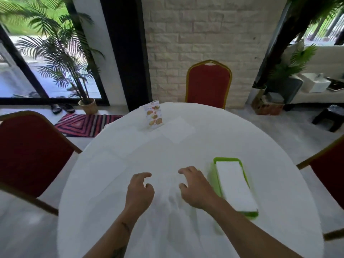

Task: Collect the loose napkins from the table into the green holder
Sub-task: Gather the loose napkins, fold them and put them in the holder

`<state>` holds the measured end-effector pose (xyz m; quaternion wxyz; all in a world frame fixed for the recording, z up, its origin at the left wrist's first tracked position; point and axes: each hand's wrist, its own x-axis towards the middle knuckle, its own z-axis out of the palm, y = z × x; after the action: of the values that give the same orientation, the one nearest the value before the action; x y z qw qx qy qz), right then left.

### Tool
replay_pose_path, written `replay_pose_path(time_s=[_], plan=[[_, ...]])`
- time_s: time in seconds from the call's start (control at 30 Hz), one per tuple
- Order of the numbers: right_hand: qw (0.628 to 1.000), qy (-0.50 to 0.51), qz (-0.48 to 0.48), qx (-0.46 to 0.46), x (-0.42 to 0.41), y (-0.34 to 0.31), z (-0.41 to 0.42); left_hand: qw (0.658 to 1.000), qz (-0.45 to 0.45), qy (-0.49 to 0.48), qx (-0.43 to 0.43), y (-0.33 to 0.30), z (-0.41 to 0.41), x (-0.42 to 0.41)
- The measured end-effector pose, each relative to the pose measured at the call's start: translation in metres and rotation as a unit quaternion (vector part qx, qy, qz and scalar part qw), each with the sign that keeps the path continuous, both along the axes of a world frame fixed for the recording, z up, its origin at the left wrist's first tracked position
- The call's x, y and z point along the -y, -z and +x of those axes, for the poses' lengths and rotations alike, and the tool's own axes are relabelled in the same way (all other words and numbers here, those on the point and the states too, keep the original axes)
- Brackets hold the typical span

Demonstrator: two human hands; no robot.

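The green holder (216, 175) lies flat on the right side of the round white table (242, 138), with a stack of white napkins (235, 187) inside it. Loose white napkins, hard to tell from the cloth, lie farther out: one (177, 130) right of the menu card, another (128, 140) left of centre. My left hand (139, 190) and my right hand (193, 187) hover over the near middle of the table, fingers curled and apart, holding nothing. My right hand is just left of the holder.
A small menu card (153, 116) stands at the far side of the table. Red chairs with gold frames sit at the far side (208, 84), left (29, 151) and right (329, 164). A potted palm (87, 105) and a striped rug (85, 124) are on the floor behind.
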<state>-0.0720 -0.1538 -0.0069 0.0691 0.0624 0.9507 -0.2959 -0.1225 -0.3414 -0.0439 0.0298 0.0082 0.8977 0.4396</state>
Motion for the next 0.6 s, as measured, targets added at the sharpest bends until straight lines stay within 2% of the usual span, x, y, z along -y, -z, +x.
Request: replay_pose_path(time_s=[0.13, 0.2, 0.33, 0.43, 0.6], plan=[[0.998, -0.009, -0.026, 0.059, 0.067, 0.019, -0.017, 0.997, -0.061, -0.023, 0.046, 0.020, -0.031, 0.074], [0.996, -0.011, -0.028, 0.088, 0.095, 0.028, -0.021, 0.989, -0.132, -0.021, 0.068, 0.032, -0.043, 0.106], [0.991, -0.009, -0.031, 0.133, 0.134, 0.042, -0.025, 0.954, -0.276, 0.054, 0.108, 0.052, -0.055, 0.151], [0.987, 0.011, -0.033, 0.158, 0.146, 0.044, -0.023, 0.945, -0.292, 0.103, 0.108, 0.064, -0.047, 0.170], [0.980, 0.069, -0.051, 0.179, 0.145, 0.045, -0.018, 0.949, -0.257, 0.181, 0.026, 0.074, -0.012, 0.165]])
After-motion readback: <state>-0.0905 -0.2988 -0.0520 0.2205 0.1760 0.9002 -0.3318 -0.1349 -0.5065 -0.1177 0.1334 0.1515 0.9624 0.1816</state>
